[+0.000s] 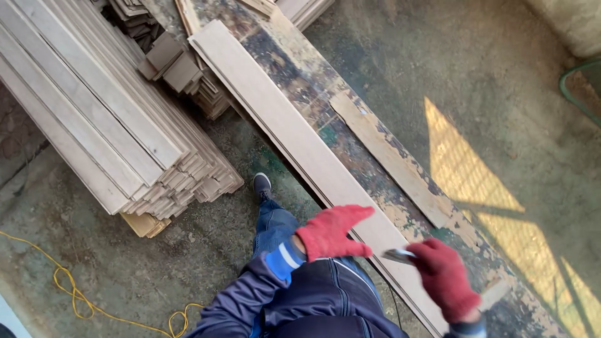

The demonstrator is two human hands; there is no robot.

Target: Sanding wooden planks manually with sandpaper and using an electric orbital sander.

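Scraper-like, the small grey-bladed tool (399, 255) sits in the right hand (446, 278), pinched at its rear end inside a red glove, with the tip pointing left toward the other hand. What kind of tool it is stays unclear, since the frame blurs it. The left hand (330, 233), also gloved in red, holds nothing: its fingers are flat and together, the palm hovering just above the near end of the long pale plank (294, 134). That plank lies on a paint-flaked board (388, 156), which serves as a rough bench, and runs diagonally away from the person. The tool hangs just over the plank's near end, between the two hands.

To work the plank well from here, the flat left hand should press the wood down firmly near the blade while the right keeps the tool low and angled along the grain, so neither slips.

Below the hands are a blue jacket sleeve, a jeans leg and a dark shoe (261, 184) on the concrete floor (501, 69). Further left a tall stack of planed boards (106, 119) rests, with short offcuts (178, 66) behind it and a yellow cable (75, 294) coiled on the floor.
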